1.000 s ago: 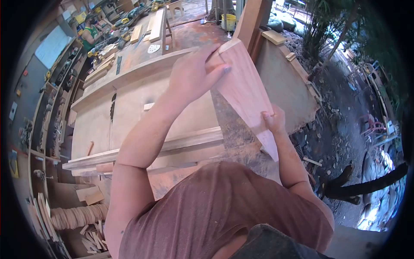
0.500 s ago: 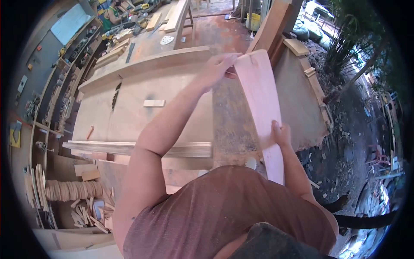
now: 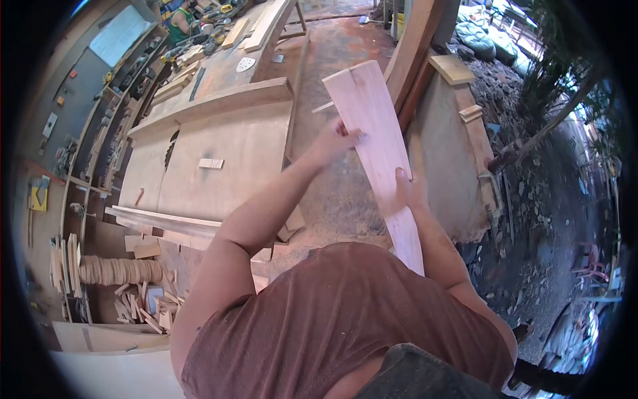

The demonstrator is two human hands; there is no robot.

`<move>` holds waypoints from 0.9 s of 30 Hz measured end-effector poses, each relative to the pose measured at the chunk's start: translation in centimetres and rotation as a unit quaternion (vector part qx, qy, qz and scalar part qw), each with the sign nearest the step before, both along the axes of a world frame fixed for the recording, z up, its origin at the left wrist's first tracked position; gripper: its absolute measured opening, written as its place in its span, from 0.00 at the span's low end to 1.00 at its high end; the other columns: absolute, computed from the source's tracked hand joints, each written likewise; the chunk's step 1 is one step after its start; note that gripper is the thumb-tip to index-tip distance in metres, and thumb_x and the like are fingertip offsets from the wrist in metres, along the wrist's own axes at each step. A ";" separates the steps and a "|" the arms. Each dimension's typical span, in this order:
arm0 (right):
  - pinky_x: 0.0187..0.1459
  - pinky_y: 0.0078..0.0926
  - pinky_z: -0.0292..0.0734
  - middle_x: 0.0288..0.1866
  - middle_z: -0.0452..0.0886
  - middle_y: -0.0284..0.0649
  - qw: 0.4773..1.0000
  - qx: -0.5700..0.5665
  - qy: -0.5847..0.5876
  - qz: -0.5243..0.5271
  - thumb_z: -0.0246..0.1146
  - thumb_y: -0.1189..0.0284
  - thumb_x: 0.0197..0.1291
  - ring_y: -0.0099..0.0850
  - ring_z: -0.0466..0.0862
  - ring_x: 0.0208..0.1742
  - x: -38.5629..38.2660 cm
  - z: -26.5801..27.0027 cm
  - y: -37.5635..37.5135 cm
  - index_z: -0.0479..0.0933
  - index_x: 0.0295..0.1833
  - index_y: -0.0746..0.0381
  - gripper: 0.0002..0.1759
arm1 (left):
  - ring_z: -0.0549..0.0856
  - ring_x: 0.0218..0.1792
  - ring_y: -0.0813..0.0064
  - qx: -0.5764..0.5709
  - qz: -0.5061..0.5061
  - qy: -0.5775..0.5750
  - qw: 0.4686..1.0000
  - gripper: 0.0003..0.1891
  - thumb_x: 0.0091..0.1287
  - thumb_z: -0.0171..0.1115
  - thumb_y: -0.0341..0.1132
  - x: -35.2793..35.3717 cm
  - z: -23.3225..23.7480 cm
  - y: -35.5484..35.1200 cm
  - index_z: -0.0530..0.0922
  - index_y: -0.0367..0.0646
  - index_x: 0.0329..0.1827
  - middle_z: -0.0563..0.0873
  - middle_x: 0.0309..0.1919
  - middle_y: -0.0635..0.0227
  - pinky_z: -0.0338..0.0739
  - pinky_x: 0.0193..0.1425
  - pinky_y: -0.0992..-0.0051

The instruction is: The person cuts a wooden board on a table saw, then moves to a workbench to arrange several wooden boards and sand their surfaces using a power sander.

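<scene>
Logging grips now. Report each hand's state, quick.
Left hand: closed on the board, at its left edge.
Right hand: closed on the board, lower down.

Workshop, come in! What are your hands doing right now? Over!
Left hand and right hand both shut on the pale plank. Plank held up, lengthwise. Leaning beam close by its far end; workbench left.

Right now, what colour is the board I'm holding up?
The board is pale pinkish tan, bare wood; the head view shows it best.
</scene>
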State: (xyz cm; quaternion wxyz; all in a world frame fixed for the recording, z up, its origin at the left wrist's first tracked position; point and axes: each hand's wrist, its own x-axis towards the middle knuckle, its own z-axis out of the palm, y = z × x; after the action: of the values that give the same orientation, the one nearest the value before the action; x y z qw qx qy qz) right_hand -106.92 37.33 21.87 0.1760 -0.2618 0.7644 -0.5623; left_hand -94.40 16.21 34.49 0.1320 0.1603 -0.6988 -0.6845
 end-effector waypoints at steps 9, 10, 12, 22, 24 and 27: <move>0.40 0.33 0.76 0.30 0.82 0.38 0.998 -0.043 0.038 0.012 0.58 0.46 0.68 0.27 0.80 0.36 -6.4 4.5 -6.8 0.82 0.43 0.71 0.33 | 0.78 0.56 0.78 0.040 -0.156 -0.049 0.986 0.25 0.68 0.67 0.39 -4.4 -14.4 3.2 0.74 0.42 0.66 0.82 0.55 0.70 0.75 0.60 0.71; 0.40 0.33 0.76 0.30 0.82 0.38 0.998 -0.044 0.044 0.022 0.58 0.46 0.68 0.27 0.80 0.36 -7.6 5.6 -8.2 0.82 0.43 0.71 0.33 | 0.79 0.54 0.76 0.065 -0.159 -0.012 0.985 0.25 0.67 0.68 0.39 -4.9 -13.5 3.9 0.74 0.40 0.64 0.82 0.53 0.69 0.75 0.59 0.71; 0.40 0.34 0.75 0.30 0.81 0.39 0.990 -0.068 0.116 0.035 0.55 0.45 0.70 0.28 0.79 0.35 -10.0 7.7 -11.5 0.82 0.41 0.72 0.35 | 0.80 0.51 0.75 0.091 -0.152 0.030 0.984 0.26 0.65 0.70 0.39 -7.1 -12.1 3.3 0.74 0.38 0.63 0.82 0.51 0.68 0.74 0.59 0.70; 0.47 0.30 0.74 0.42 0.79 0.36 0.953 -0.134 0.155 0.222 0.52 0.47 0.73 0.29 0.77 0.43 -23.3 12.5 -37.2 0.69 0.64 0.67 0.33 | 0.83 0.41 0.77 0.146 0.226 0.154 0.951 0.26 0.66 0.69 0.51 -18.9 -5.0 -18.4 0.78 0.35 0.53 0.85 0.41 0.66 0.80 0.44 0.72; 0.50 0.31 0.74 0.45 0.79 0.38 0.954 -0.094 0.138 0.248 0.53 0.48 0.73 0.30 0.77 0.45 -24.8 10.8 -38.8 0.68 0.66 0.67 0.33 | 0.85 0.40 0.74 0.108 0.280 0.130 0.945 0.27 0.66 0.68 0.54 -18.7 -2.9 -23.6 0.78 0.36 0.52 0.85 0.41 0.64 0.81 0.43 0.72; 0.60 0.31 0.72 0.55 0.79 0.46 0.957 -0.017 0.142 0.252 0.54 0.51 0.74 0.35 0.78 0.57 -28.8 3.4 -39.4 0.64 0.72 0.67 0.34 | 0.84 0.42 0.72 0.121 0.320 0.177 0.923 0.30 0.65 0.67 0.57 -18.0 1.3 -31.6 0.76 0.37 0.54 0.84 0.43 0.64 0.81 0.47 0.71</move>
State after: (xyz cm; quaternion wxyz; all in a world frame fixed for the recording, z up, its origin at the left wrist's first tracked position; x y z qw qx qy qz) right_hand -135.76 -2.05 25.24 0.1973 -0.5260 0.6811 -0.4695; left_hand -112.43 -15.38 35.80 0.4457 0.2663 -0.4870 -0.7023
